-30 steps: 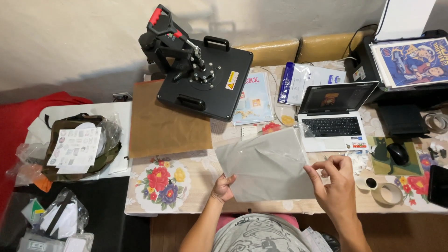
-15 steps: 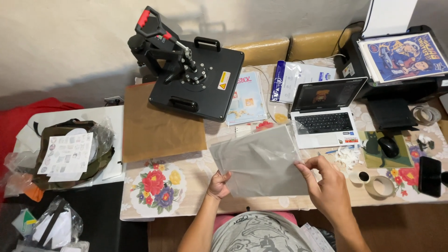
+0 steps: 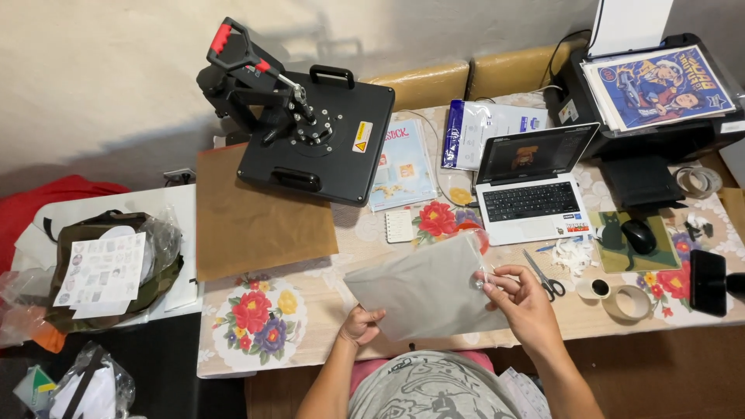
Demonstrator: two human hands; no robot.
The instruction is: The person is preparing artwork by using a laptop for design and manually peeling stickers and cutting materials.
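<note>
Two hands hold one thing here: a grey sheet (image 3: 423, 291), thin and slightly see-through, raised just above the near edge of the surface (image 3: 341, 256). Your left hand (image 3: 362, 323) is closed on its lower left edge, thumb on top and the other fingers tucked beneath. Your right hand (image 3: 521, 299) pinches the right edge, fingertips (image 3: 487, 281) pressed together at the rim as if working at a corner or a layer there; whether anything is coming apart under them is too small to tell.

The sheet looks light and limp. It bows a little between your hands, so it probably sags or folds if you let one side go. It seems smooth, perhaps slick, and a thin film of this kind likely creases or picks up marks easily. Holding it by opposite edges, as you do now, looks like the safest hold; a grasp in the middle would likely buckle it.

Beyond the sheet, toward the wall, stands a black heat press (image 3: 310, 132) with its handle up, and a brown paper (image 3: 260, 221) lies flat beside and partly under it. A laptop (image 3: 531, 182) sits open to the right, with scissors (image 3: 542, 273) just beside your right hand and a tape roll (image 3: 625, 302) near them. A printer (image 3: 660, 101) with a colourful print on top fills the far right corner.
</note>
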